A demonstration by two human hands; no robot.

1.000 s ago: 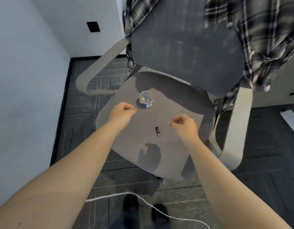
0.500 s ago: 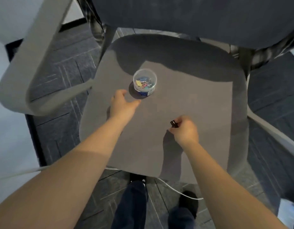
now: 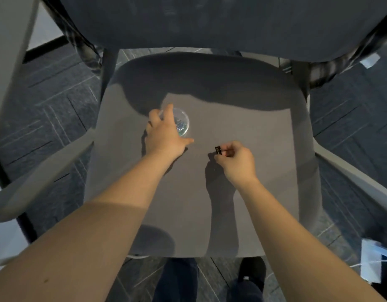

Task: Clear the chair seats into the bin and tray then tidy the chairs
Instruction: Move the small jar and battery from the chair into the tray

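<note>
On the chair seat (image 3: 242, 131) we close the left hand (image 3: 164, 136) over the clear tub (image 3: 181, 124) and pinch the small dark battery (image 3: 218, 149) in the right hand (image 3: 236, 160) — lift the tub level, wrap the battery before carrying.
</note>
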